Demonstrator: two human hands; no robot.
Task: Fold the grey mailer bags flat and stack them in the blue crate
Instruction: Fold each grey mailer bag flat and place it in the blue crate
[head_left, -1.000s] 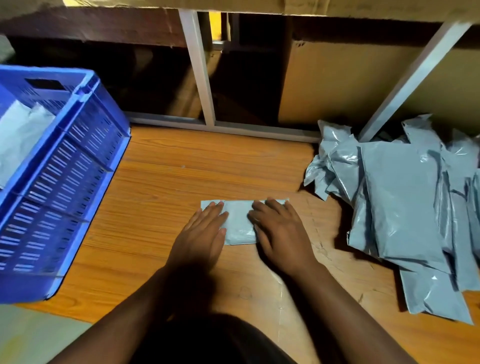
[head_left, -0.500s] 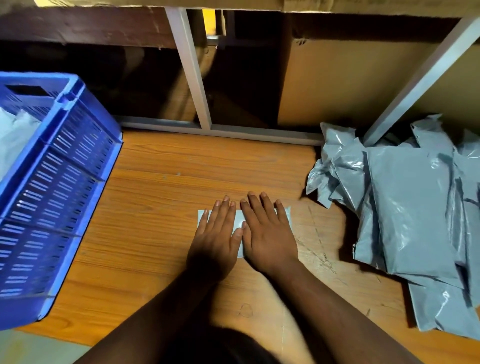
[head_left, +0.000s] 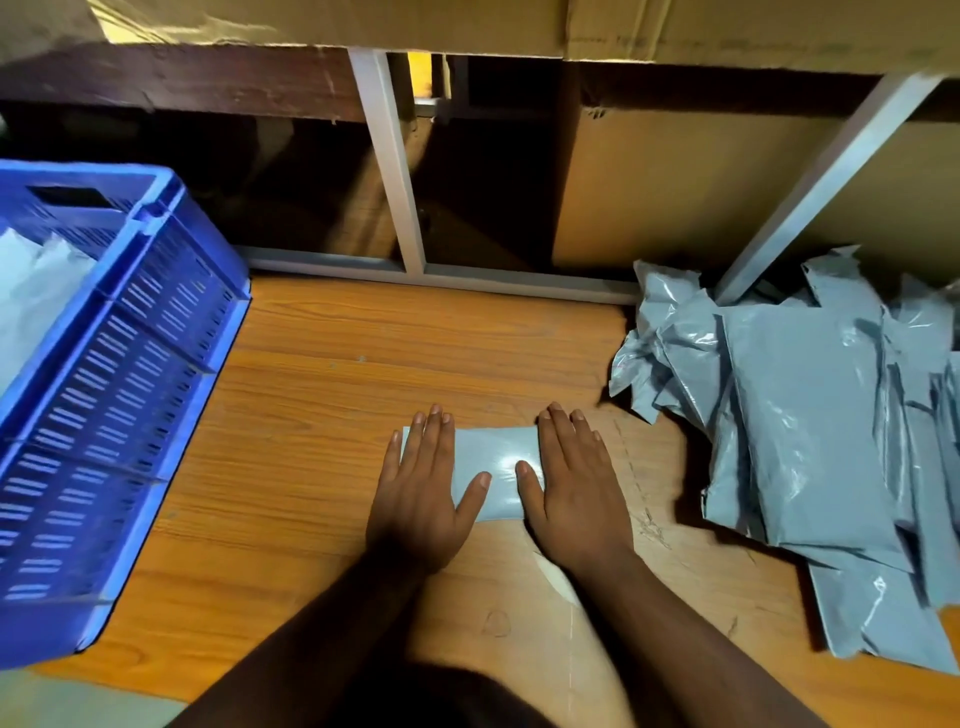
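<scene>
**Ana:** Pressing down now on the folded mailer bag (head_left: 491, 470), which sits mid-way across the wooden table (head_left: 322, 395), between the blue crate (head_left: 119, 374) and the pile of unfolded bags (head_left: 800, 415). Left hand (head_left: 421, 499) covers its left end, right hand (head_left: 576, 493) its right end, fingers straight and flat, gripping nothing.

**Ben:** Risk from here?

**Ana:** That glossy plastic looks springy. Lift both palms together and I'd guess the fold pops open. It could also skate on the smooth wood if one hand pushes sideways.

**Ben:** And its lie?

**Ana:** Long axis runs left to right, parallel to the table's near edge, one short end towards the crate, the other towards the pile. Crate already holds pale bags (head_left: 36, 291).
</scene>
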